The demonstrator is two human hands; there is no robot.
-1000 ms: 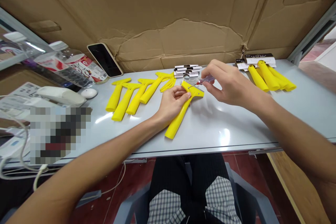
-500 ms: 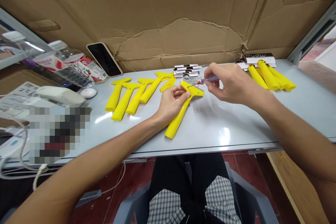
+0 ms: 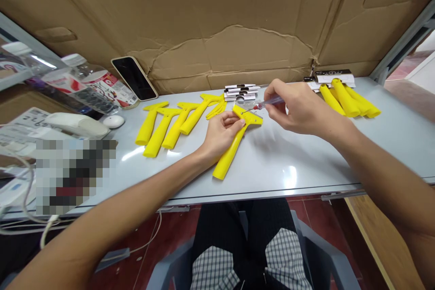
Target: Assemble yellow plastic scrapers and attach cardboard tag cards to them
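Observation:
My left hand point(image 3: 224, 133) grips a yellow scraper handle point(image 3: 231, 154) near its wide head, with the shaft slanting toward the table's front edge. Small screws show on the head. Closed around a screwdriver point(image 3: 270, 102) with a clear handle, my right hand point(image 3: 294, 106) holds its thin shaft against the screw on the left side of the head. Several more yellow scraper handles point(image 3: 158, 136) lie in a row left of my left hand. Behind the head is a small stack of white-and-black cards point(image 3: 241, 92), with thin yellow pieces point(image 3: 216, 109) beside it.
At the back right, several yellow handles point(image 3: 346, 99) lie attached to black-and-white cards point(image 3: 335, 77). A phone point(image 3: 135, 78) leans on the cardboard point(image 3: 217, 18). Bottles point(image 3: 98, 79), a white mouse point(image 3: 113, 121) and cables crowd the left of the glossy table point(image 3: 272, 167).
Both hands, the scraper handle and the screwdriver stay nearly in place. The whole view has shifted very slightly.

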